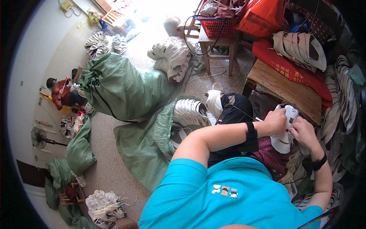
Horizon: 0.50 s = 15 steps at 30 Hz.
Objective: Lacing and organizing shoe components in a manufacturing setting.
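In front of me at the right, both hands work at a white shoe upper [281, 143] with dark openings. My left hand [275, 121] is closed, its fingertips at the upper's top edge. From its heel side sticks out a thin rod with a white end [259, 119], whose exact kind I cannot make out. My right hand [304, 133] pinches the upper's right side between thumb and fingers. The upper is over my lap, beside a maroon cloth [268, 152]. What lies between my left fingertips is hidden.
A wooden bench [284, 87] with a red cloth [293, 65] and stacked uppers [299, 49] stands just beyond my hands. More uppers [345, 91] hang at right. Left are an open green sack [148, 141] of uppers and a full one [118, 86]. Another person [63, 91] sits far left.
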Each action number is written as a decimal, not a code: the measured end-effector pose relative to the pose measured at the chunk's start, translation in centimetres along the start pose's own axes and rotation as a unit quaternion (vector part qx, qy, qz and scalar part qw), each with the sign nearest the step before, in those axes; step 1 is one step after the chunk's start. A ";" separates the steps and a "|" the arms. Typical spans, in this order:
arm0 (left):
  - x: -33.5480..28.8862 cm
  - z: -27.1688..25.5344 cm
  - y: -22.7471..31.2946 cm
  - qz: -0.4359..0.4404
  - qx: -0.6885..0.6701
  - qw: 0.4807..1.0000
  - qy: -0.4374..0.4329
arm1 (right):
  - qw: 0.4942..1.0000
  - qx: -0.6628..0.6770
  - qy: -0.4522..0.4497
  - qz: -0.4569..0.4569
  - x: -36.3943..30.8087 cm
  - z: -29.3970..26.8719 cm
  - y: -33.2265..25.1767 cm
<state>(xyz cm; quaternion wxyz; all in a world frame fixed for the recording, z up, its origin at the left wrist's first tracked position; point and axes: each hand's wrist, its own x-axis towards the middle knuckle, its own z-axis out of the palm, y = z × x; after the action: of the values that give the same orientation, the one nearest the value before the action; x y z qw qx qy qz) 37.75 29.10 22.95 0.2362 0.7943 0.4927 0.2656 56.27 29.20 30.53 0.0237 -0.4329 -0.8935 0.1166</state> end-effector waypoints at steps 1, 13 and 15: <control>-0.4 0.0 0.0 -0.019 -0.036 0.999 0.035 | 0.999 0.032 -0.005 0.010 0.3 -0.5 -0.7; -1.2 1.5 0.4 -0.058 -0.147 0.976 0.151 | 0.943 0.243 0.197 0.112 -0.5 3.8 -0.5; -1.2 1.3 0.0 -0.040 -0.166 0.967 0.190 | 0.951 0.235 0.162 0.119 -0.6 2.1 -2.0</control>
<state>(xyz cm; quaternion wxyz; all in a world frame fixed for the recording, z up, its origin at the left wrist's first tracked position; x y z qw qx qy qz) 38.10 27.83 21.73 0.2772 0.6589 0.5086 0.4799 54.75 27.15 28.98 0.2555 -0.5309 -0.7672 0.2536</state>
